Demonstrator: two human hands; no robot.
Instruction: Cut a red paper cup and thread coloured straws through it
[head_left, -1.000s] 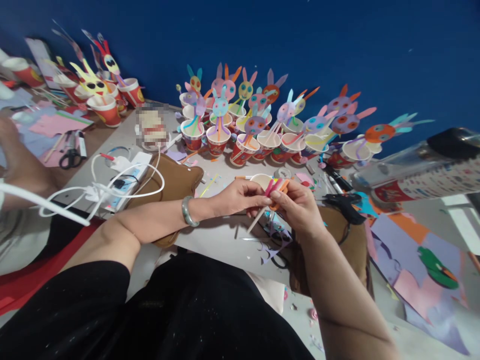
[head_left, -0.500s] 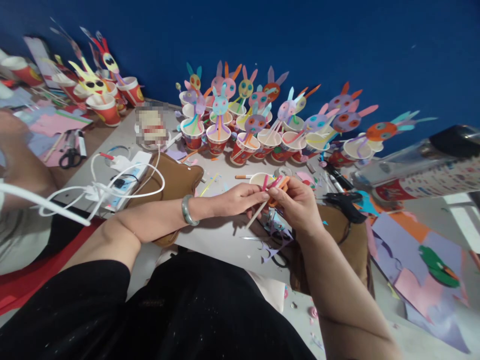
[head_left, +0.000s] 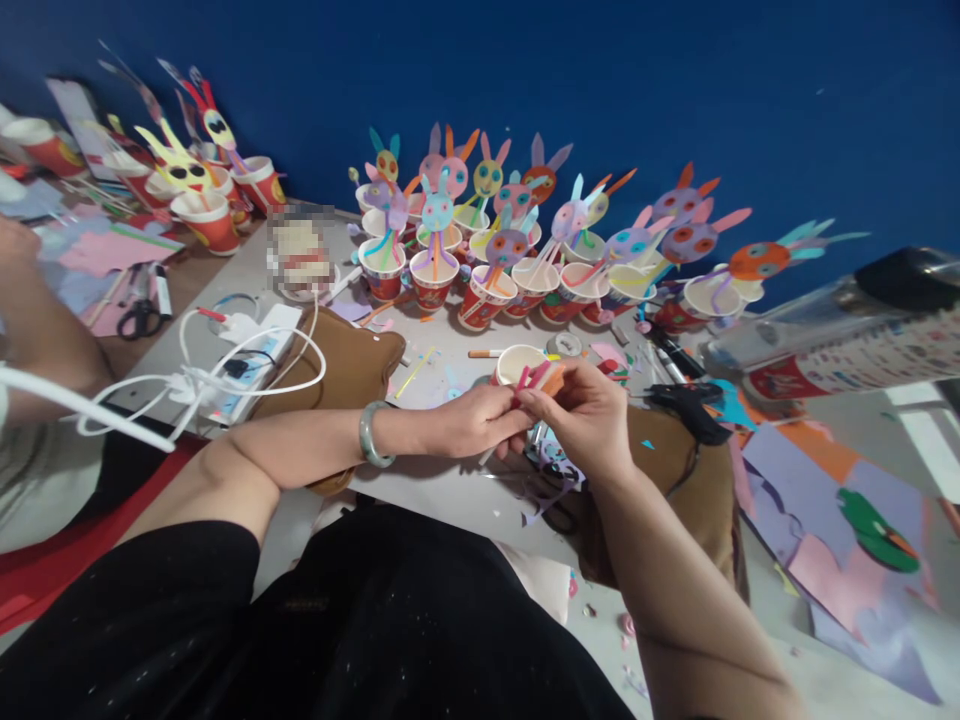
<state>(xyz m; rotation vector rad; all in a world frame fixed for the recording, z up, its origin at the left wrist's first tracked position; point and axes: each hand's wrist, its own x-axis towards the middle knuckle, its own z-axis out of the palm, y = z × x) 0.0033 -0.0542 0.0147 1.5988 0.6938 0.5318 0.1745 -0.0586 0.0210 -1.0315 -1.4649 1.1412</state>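
Close together over the table, both of my hands are closed on a small orange and pink paper craft piece [head_left: 534,377]. Pink strips stick up between the fingertips, and orange shows beside them. My left hand [head_left: 474,420], with a bangle at its wrist, pinches the lower part. The fingers of my right hand [head_left: 596,415] curl around the orange side. A pale stick [head_left: 487,455] pokes out below my left fingers, mostly hidden. Just behind the hands stands a paper cup [head_left: 519,360]. Purple paper scraps [head_left: 551,490] lie beneath them.
Paper cups with rabbit-faced figures [head_left: 491,290] line the blue wall. Left are a power strip [head_left: 259,360], white cables and a brown cushion [head_left: 352,350]. Right are a glue gun [head_left: 694,405], another brown cushion [head_left: 697,490] and a clear cup tube [head_left: 847,340]. Another person's arm [head_left: 45,310] is far left.
My hands have drawn closer together and turned the craft piece. The pink strips now stand up more, less of the stick shows, and more of the cup behind is visible.
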